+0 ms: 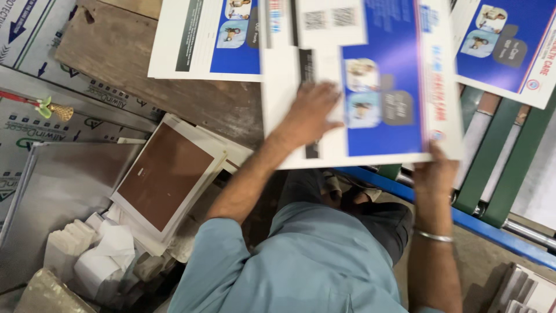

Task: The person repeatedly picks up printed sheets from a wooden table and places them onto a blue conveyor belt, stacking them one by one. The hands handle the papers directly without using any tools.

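Observation:
A large printed sheet (382, 87), blue and white with small pictures, lies tilted in front of me over a worn wooden board (110, 52). My left hand (310, 113) presses flat on its white left part, fingers spread. My right hand (434, 171) grips the sheet's near right corner, thumb on top; a metal bangle sits on that wrist. Two similar printed sheets show behind, one at the upper left (202, 37) and one at the upper right (509, 46). My blue shirt fills the bottom middle.
A stack of brown-faced white boards (165, 177) leans at the left beside crumpled white paper (98, 255). A grey metal sheet (52, 191) lies at the far left. A blue metal rail (492, 229) and green bars (509, 156) run along the right.

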